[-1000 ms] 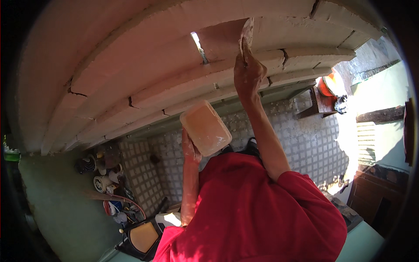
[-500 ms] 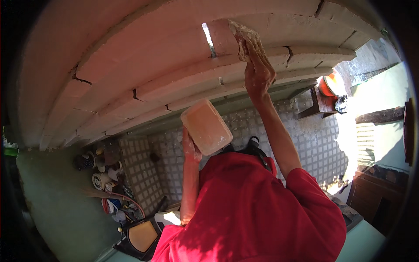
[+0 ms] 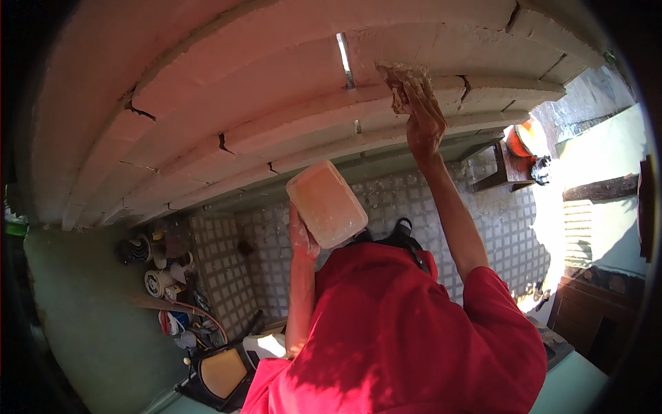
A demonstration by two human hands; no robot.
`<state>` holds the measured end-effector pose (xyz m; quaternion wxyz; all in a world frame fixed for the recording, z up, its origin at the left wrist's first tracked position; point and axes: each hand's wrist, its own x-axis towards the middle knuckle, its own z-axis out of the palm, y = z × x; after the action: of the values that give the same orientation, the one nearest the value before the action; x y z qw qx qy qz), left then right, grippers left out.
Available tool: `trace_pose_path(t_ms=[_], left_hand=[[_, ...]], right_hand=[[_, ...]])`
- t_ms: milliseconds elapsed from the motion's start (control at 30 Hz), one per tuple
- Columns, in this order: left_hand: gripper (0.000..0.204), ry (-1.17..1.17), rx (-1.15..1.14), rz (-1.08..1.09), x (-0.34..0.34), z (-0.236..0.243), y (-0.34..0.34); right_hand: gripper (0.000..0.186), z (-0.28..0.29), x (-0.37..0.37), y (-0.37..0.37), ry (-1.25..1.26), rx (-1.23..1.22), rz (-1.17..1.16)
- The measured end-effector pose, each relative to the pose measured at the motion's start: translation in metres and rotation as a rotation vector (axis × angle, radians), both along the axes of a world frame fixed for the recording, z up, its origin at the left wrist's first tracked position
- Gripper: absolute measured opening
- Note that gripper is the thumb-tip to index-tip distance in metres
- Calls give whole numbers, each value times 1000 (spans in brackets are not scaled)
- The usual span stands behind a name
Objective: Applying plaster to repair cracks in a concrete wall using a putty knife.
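My right hand (image 3: pixel 426 127) is raised and closed on a flat scraper (image 3: pixel 403 79) smeared with putty, held at the cracked, pale stepped boards (image 3: pixel 234 103) overhead, a little right of a narrow bright slot (image 3: pixel 345 58). My left hand (image 3: pixel 302 231) is lower, wrapped round the left side of a pale rectangular plastic container (image 3: pixel 327 205); only part of its fingers shows.
Below is a tiled floor (image 3: pixel 496 234). Pots, hoses and other clutter (image 3: pixel 165 283) line the left wall beside a black-framed item (image 3: pixel 217 372). A wooden stool (image 3: pixel 503 169) with an orange bucket (image 3: pixel 520 141) stands at the right, above a brown cabinet (image 3: pixel 579 310).
My right hand and scraper have moved right and downward across the boards, away from the slot, the blade turning flatter. My left hand and container stay nearly still.
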<state>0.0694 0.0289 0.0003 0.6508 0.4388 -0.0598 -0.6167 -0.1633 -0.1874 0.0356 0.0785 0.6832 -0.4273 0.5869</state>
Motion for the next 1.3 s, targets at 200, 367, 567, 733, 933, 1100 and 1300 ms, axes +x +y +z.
trace_pose_path(t_ms=[200, 367, 567, 733, 933, 1100, 1300], left_hand=[[57, -27, -25, -3, 4, -3, 0], [57, -4, -69, 6, 6, -4, 3], [56, -21, -48, 8, 7, -4, 6], [55, 6, -49, -2, 4, -5, 1], [55, 24, -79, -4, 1, -6, 3], [55, -14, -94, 6, -7, -2, 6], [57, 37, -142, -3, -8, -13, 9]], right_hand=[[42, 24, 12, -34, 168, -196, -79], [39, -12, -3, -23, 340, -4, -112], [43, 47, -11, -20, 224, -269, -20], [47, 33, 1, -55, 318, -186, -35], [45, 13, -9, -25, 322, -98, 33], [47, 65, 5, -27, 224, -290, 28], [53, 27, 13, -31, 290, -66, 43]])
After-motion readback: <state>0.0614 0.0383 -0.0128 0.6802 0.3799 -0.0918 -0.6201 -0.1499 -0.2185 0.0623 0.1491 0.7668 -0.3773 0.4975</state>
